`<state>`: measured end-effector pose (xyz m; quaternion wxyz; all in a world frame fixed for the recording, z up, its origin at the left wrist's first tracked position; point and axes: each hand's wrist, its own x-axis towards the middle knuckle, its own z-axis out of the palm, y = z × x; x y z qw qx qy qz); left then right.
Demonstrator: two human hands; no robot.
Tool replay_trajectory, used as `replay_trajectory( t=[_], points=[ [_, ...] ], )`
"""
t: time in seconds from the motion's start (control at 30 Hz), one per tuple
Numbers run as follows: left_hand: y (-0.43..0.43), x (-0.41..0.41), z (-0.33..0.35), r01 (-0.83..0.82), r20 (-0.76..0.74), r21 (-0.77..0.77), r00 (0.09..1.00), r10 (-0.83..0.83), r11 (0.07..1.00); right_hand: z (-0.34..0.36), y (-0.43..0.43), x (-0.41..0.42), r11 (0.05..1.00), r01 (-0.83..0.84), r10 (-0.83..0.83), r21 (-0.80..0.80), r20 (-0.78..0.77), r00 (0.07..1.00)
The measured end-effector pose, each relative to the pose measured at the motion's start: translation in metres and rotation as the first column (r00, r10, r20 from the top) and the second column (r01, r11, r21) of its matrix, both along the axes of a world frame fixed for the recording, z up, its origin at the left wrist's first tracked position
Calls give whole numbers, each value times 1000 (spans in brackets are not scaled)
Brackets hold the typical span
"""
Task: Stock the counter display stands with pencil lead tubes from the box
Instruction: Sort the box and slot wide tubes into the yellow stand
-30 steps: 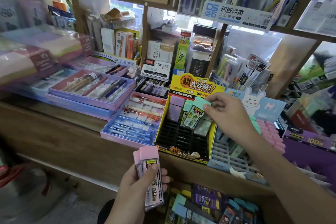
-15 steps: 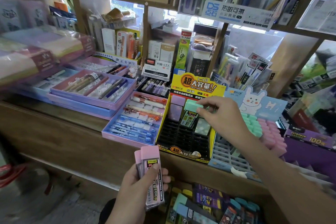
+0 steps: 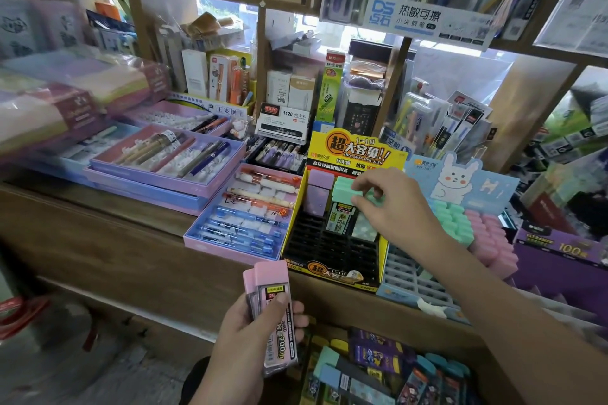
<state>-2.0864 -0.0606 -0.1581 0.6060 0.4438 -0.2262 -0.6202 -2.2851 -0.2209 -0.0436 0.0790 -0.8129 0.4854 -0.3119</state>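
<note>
My right hand (image 3: 391, 204) pinches the green cap of a lead tube (image 3: 342, 207) standing in the back row of the yellow-and-black display stand (image 3: 332, 253) on the wooden counter. Two purple-capped tubes (image 3: 318, 189) stand to its left in the same stand. My left hand (image 3: 253, 335) holds two pink-capped lead tubes (image 3: 271, 309) upright below the counter edge. A pale blue rabbit-printed stand (image 3: 411, 276) to the right carries green tubes (image 3: 452, 220) and pink tubes (image 3: 493, 240). The box of tubes (image 3: 378, 368) lies below, at the bottom of the view.
Pink and purple pen trays (image 3: 237, 207) lie left of the stand on the counter (image 3: 98, 223). Wooden shelves behind hold pen packs and small boxes. A purple box (image 3: 566, 260) sits at the far right. Grey floor (image 3: 65, 371) shows at the lower left.
My right hand has lowered the green-capped tube into a slot of the yellow-and-black stand. My left hand with the pink tubes has stayed still.
</note>
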Motion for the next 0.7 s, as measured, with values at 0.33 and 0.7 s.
replay_trajectory(
  t=[0.33, 0.7],
  points=[
    [2, -3, 6, -11, -15, -26, 1000, 10, 1000, -12, -7, -1, 993, 37, -58, -115, -187, 981],
    [4, -5, 7, 23, 54, -50, 998, -21, 998, -31, 62, 16, 950, -137, 45, 281, 312, 949]
  ],
)
